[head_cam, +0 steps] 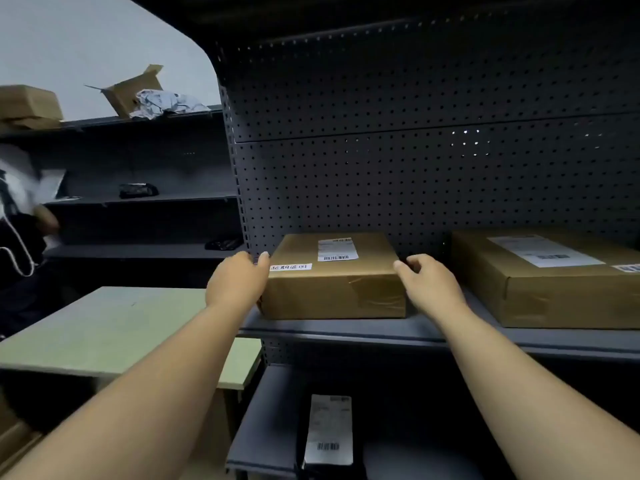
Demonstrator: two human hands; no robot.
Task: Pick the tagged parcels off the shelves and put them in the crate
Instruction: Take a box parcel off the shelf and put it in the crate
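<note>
A brown cardboard parcel (334,277) with a white shipping label and a white tag strip lies on the dark shelf (433,332) in front of me. My left hand (239,280) is at the parcel's left side, thumb over its top edge. My right hand (427,282) is at its right side, fingers loosely curled at the top corner. Neither hand plainly grips the parcel. No crate is in view.
A larger labelled box (554,278) lies to the right on the same shelf. A dark labelled packet (327,431) sits on the shelf below. A green table (114,327) stands at left. A person (20,216) stands by the far-left shelves, which hold boxes and bags.
</note>
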